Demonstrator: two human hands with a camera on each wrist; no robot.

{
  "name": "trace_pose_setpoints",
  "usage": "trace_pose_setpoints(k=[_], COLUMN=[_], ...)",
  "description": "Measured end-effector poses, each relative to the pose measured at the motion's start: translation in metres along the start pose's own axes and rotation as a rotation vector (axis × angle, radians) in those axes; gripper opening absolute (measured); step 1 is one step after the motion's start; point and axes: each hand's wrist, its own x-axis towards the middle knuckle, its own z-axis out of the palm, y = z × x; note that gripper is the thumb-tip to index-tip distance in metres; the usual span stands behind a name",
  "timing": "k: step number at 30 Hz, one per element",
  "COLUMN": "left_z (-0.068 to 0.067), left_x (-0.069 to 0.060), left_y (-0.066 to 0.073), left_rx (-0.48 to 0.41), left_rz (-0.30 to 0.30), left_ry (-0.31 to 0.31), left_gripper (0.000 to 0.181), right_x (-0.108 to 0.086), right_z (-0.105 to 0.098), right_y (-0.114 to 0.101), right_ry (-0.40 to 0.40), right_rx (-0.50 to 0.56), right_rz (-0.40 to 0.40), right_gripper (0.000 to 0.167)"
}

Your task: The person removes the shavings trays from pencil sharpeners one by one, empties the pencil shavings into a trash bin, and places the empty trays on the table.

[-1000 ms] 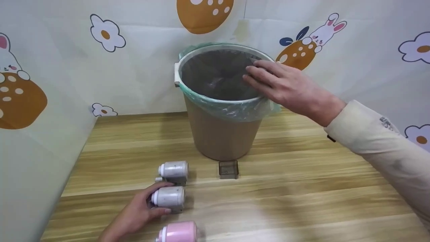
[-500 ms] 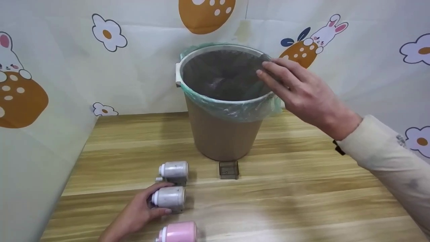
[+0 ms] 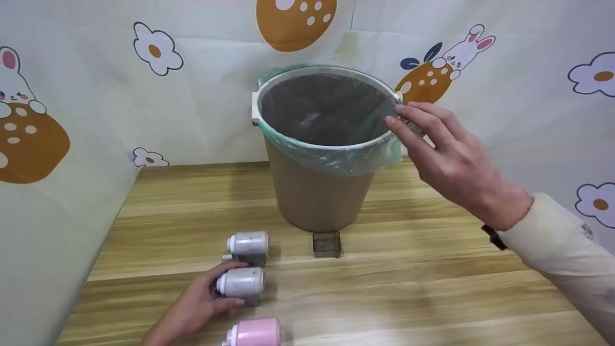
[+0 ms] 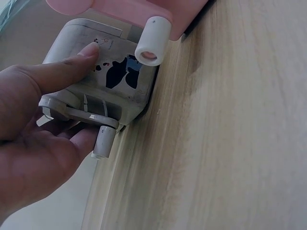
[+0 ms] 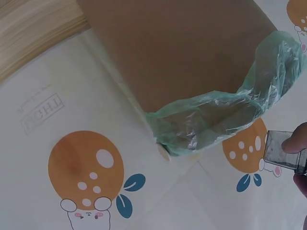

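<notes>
The left hand (image 3: 199, 298) is gripping a grey pencil sharpener (image 3: 241, 282) on the table (image 3: 432, 274), its thumb pressing along one side and its fingers curling round the other. The sharpener is showing a boxy, pale body with a black printed patch, small red marks, smudges and a crank ending in a pale round knob. A second grey sharpener (image 3: 250, 243) is standing just beyond it, and a pink sharpener (image 3: 258, 331) is sitting on the nearer side.

The right hand (image 3: 456, 163) is pinching a small box (image 5: 276, 149) between thumb and fingers near the right rim of the brown bin (image 3: 319, 197). The box is looking see-through, smoky and straight-sided. A thin green bag (image 3: 331, 158) is lining the bin, and a dark see-through tray (image 3: 326, 245) is lying before its base.
</notes>
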Motion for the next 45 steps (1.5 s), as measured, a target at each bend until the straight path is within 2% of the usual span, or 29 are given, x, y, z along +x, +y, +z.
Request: trace_pose_setpoints(k=[7,11,18,26,35,40,45], left_z=[0.0,0.0,-0.001,0.001,0.001,-0.001,-0.001], left_x=[0.0,0.0,-0.001,0.0,0.001,0.001,0.0], left_y=[-0.002,-0.002,0.001,0.001,-0.001,0.0,0.003], left_rx=[0.002,0.008,0.009,-0.036,0.0,-0.01,-0.024], left_rz=[0.014,0.017,-0.049,-0.052,-0.051,-0.065,-0.085], left_ry=[0.006,0.01,0.006,-0.012,0.005,-0.004,-0.011], left_gripper=[0.063,0.062,0.063,0.063,0.064,0.064,0.064], right_x=[-0.008,-0.013,-0.025,-0.034,-0.041,-0.051,-0.06], right_z=[-0.009,-0.015,-0.015,-0.01,-0.003,0.005,0.012], right_y=[-0.016,-0.025,-0.042,-0.058,-0.077,-0.091,-0.104], right_ry=[-0.004,-0.035,-0.043,-0.007,0.009,-0.008,-0.021], right_rx=[0.177,0.207,0.342,0.422,0.538,0.609,0.635], right_rz=[0.246,0.338,0.464,0.511,0.565,0.619,0.652], right_gripper=[0.057,0.063,0.067,0.057,0.053,0.053,0.052])
